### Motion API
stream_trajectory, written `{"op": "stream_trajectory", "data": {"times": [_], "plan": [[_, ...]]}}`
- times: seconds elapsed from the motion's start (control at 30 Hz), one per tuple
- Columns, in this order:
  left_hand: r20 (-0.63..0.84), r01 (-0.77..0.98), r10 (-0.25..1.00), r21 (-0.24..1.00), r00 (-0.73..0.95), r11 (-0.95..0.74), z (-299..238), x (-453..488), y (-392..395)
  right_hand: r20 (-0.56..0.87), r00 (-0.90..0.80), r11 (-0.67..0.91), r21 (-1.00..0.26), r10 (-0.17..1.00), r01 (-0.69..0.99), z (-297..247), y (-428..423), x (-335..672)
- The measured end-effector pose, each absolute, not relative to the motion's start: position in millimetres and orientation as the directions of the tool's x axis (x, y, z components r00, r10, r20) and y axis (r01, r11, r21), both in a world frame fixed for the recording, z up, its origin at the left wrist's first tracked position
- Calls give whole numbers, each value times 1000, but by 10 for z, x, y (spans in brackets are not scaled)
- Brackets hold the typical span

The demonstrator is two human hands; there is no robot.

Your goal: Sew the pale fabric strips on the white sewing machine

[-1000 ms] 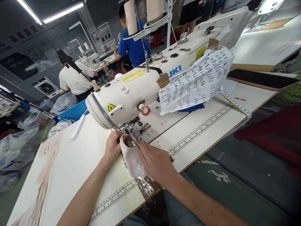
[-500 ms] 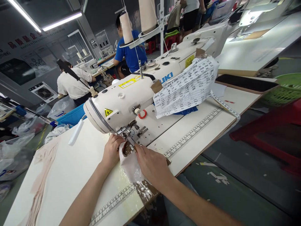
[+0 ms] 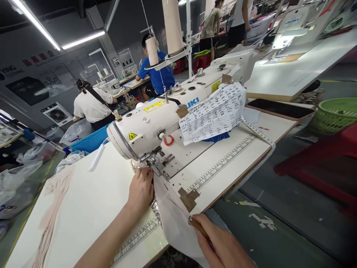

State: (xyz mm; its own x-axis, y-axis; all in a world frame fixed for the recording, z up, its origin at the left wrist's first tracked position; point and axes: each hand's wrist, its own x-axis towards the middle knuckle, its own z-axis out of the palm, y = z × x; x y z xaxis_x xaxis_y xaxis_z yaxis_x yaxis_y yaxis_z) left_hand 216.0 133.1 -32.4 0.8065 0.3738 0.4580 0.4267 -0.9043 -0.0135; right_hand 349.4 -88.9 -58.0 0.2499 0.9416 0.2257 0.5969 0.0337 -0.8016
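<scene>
Beside the presser foot (image 3: 152,163) of a white sewing machine (image 3: 131,134), my left hand (image 3: 141,186) has its fingers closed on sequined fabric (image 3: 155,208). Pale, thin fabric (image 3: 174,216) runs from the foot down over the table's front edge. My right hand (image 3: 220,242) grips the wooden handle of an awl (image 3: 199,227), low at the front. The awl's thin metal tip lies over the pale cloth and points toward the machine. Whether the right fingers also pinch the cloth is hidden.
Handwritten paper (image 3: 213,115) is taped to the machine. A tape measure (image 3: 258,132) hangs over the right edge near a phone (image 3: 281,109). Pinkish fabric (image 3: 52,212) lies on the left. A green basket (image 3: 337,115) and red stool (image 3: 315,160) stand right; people work behind.
My right hand has moved from beside the presser foot down and right, and the awl now shows clearly. The pale fabric lies spread out longer. My left hand stays near the foot.
</scene>
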Motion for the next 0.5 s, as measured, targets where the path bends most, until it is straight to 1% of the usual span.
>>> {"op": "stream_trajectory", "data": {"times": [0.1,0.2,0.33,0.43,0.5], "plan": [[496,403,325,-55,805,-913,-356,2152,1295,335,216,116,-743,917,659,-566,-845,3536],[509,353,275,-60,816,-934,-360,2106,1313,435,208,163,-672,876,722,-528,-811,3561],[506,323,254,-53,825,-945,-363,2060,1339,431,208,150,-661,878,735,-504,-818,3562],[503,329,246,-83,829,-941,-376,2058,1335,414,200,131,-645,888,753,-523,-826,3565],[503,341,247,-103,828,-935,-386,2067,1324,427,206,115,-613,880,782,-535,-815,3576]]}}
